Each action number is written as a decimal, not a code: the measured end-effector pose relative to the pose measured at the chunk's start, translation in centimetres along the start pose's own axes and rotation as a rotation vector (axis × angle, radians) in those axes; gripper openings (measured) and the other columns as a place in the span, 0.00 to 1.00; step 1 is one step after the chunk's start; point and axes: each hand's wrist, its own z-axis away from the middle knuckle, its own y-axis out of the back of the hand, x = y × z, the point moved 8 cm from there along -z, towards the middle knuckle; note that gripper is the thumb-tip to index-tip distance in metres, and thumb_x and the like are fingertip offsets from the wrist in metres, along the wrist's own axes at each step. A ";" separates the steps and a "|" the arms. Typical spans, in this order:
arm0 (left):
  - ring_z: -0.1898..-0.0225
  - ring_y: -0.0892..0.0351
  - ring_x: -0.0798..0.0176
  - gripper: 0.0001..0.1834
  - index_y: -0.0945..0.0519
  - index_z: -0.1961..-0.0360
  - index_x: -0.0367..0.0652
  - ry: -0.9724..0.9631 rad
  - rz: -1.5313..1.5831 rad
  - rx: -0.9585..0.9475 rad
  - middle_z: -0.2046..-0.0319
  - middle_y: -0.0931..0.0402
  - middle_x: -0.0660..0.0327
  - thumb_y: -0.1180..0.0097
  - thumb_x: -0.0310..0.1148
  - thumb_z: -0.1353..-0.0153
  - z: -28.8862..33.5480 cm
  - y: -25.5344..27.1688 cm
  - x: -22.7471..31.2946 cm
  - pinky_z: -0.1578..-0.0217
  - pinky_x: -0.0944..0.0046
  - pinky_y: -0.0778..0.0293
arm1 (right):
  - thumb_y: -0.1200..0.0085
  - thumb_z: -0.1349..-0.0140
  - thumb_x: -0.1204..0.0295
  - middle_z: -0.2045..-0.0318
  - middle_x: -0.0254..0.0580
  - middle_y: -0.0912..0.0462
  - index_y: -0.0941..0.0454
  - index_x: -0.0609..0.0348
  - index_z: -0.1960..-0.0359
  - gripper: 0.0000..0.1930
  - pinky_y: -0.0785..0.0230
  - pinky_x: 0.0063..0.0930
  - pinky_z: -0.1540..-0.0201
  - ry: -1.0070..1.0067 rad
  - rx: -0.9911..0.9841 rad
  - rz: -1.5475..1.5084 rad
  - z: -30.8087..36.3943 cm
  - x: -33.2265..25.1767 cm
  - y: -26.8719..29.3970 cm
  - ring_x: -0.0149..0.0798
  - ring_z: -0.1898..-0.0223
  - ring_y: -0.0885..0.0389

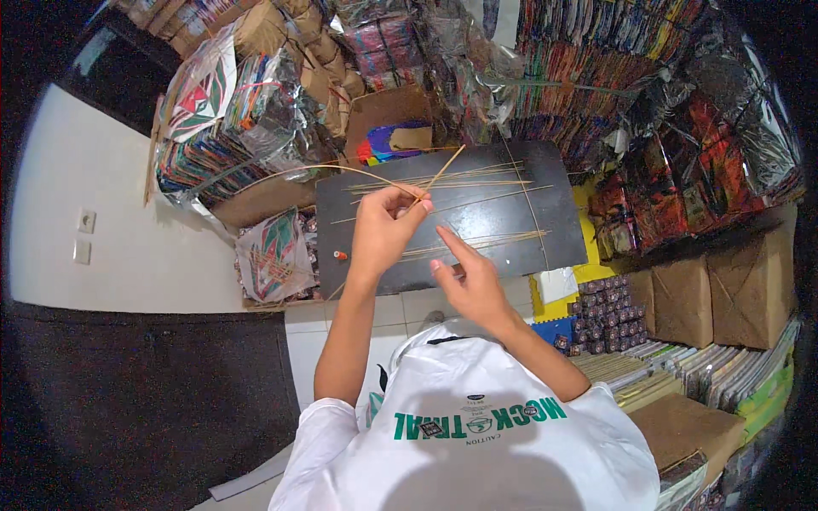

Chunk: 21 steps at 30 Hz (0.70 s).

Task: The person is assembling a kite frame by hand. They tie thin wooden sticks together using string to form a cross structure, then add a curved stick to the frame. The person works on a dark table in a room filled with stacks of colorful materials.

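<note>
My left hand point(388, 223) is raised over the black table point(503, 220), thumb and fingertips pinched together. In that pinch two thin bamboo sticks cross; one bamboo stick point(447, 170) points up and right, and the other arcs away to the left. To the right and nearer me, my right hand point(471, 285) has its index finger and thumb stretched apart, with nothing visible between them. Beneath and beyond the hands, several more thin bamboo sticks point(477, 181) lie across the tabletop. A small red-and-white piece point(341, 255) sits by the table's left edge.
Wrapped stacks of colourful flat sheets point(596, 102) rise behind the table. On the left stands a box point(277, 255) with a printed sheet on top. Small dark blocks point(607, 315) are piled at right, near brown paper-wrapped packages point(711, 298). A cardboard box point(388, 115) holds coloured material.
</note>
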 end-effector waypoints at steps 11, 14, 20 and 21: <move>0.64 0.21 0.73 0.10 0.15 0.60 0.33 -0.002 0.023 0.064 0.65 0.16 0.63 0.35 0.28 0.40 0.5 0.0 -0.6 0.61 0.69 0.26 | 0.44 0.33 0.73 0.25 0.55 0.50 0.44 0.59 0.26 0.35 0.21 0.28 0.53 0.199 -0.125 -0.186 -2.1 -0.1 -2.7 0.45 0.40 0.22; 0.64 0.22 0.74 0.10 0.15 0.60 0.34 -0.014 0.018 0.066 0.66 0.16 0.64 0.34 0.29 0.40 0.3 1.0 -1.2 0.61 0.70 0.27 | 0.45 0.33 0.77 0.25 0.48 0.46 0.41 0.59 0.27 0.32 0.20 0.24 0.63 0.029 -0.186 -0.292 -1.3 0.2 -2.6 0.39 0.46 0.18; 0.65 0.22 0.73 0.09 0.15 0.61 0.35 0.055 0.019 0.042 0.67 0.16 0.64 0.33 0.28 0.41 0.5 2.9 -2.2 0.63 0.70 0.28 | 0.47 0.31 0.71 0.31 0.48 0.34 0.35 0.62 0.31 0.27 0.24 0.21 0.71 -0.116 -0.258 -0.608 0.0 0.6 -0.8 0.34 0.53 0.16; 0.64 0.21 0.72 0.09 0.15 0.61 0.35 0.069 0.024 0.038 0.67 0.16 0.63 0.34 0.27 0.41 0.7 3.0 -2.3 0.62 0.70 0.27 | 0.47 0.31 0.70 0.32 0.48 0.31 0.34 0.64 0.32 0.27 0.24 0.21 0.71 -0.124 -0.264 -0.653 0.0 0.8 -0.6 0.34 0.54 0.16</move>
